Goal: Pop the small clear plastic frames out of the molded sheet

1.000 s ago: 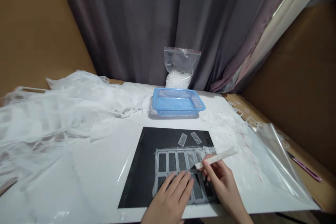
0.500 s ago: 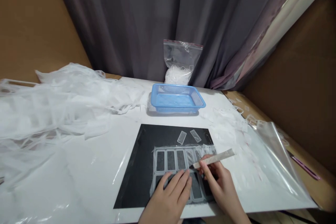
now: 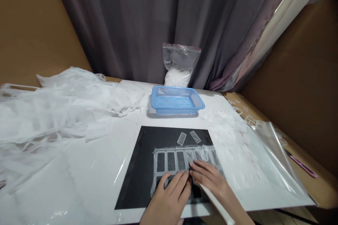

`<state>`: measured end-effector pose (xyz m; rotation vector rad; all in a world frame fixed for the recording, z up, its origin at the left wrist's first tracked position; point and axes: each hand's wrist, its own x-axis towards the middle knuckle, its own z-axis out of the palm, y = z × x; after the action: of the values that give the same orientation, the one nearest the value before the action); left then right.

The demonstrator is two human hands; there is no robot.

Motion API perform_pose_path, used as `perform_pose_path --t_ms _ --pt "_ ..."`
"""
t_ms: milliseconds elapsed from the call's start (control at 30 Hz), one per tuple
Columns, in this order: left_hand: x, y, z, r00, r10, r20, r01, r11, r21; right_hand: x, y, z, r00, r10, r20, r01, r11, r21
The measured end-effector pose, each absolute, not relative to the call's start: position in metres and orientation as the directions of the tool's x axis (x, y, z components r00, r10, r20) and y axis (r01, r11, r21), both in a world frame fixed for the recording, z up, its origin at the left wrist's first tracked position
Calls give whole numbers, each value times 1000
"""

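Note:
A translucent sheet with rows of rectangular windows (image 3: pixel 166 161) lies on a black mat (image 3: pixel 134 168). My left hand (image 3: pixel 171 195) rests flat on the sheet's lower part, fingers spread. Beside it, my right hand (image 3: pixel 211 179) is closed round a pale, strip-like tool (image 3: pixel 218 202), whose long end now points toward me under the palm; its tip is hidden. The fingertips of both hands nearly meet over the sheet. Two small clear rectangles (image 3: pixel 182 139) (image 3: pixel 195 136) lie on the mat above the sheet, and more loose pieces (image 3: pixel 204 152) overlap its upper right.
Behind the mat are a blue basket (image 3: pixel 177 102) and a zip bag of clear pieces (image 3: pixel 178 75). White film scraps (image 3: pixel 66 109) heap at left. At right lie clear pieces (image 3: pixel 235 133), plastic film (image 3: pixel 274 161) and a pink-handled tool (image 3: pixel 303 167).
My right hand has turned palm down and its fingers have moved up the sheet. The tool has swung from pointing right to pointing toward me. My left hand stays nearly in place.

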<state>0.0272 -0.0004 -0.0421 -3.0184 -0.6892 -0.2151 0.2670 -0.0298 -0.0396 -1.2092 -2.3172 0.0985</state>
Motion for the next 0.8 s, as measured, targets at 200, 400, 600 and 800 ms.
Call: perform_pose_path --t_ms 200,400,600,800 --pt "29 -1 -41 886 444 134 448 -894 1 276 -22 -29 -394 814 427 736 558 -385" --pt "28 -3 -35 865 489 115 493 -870 -9 295 -12 -4 30 824 566 809 312 -498" --pt "25 3 -49 887 435 154 442 -897 -9 291 -11 4 350 654 671 799 165 -578" --pt "26 3 -39 837 437 328 484 -872 -71 282 -27 -3 257 884 392 553 198 -809"
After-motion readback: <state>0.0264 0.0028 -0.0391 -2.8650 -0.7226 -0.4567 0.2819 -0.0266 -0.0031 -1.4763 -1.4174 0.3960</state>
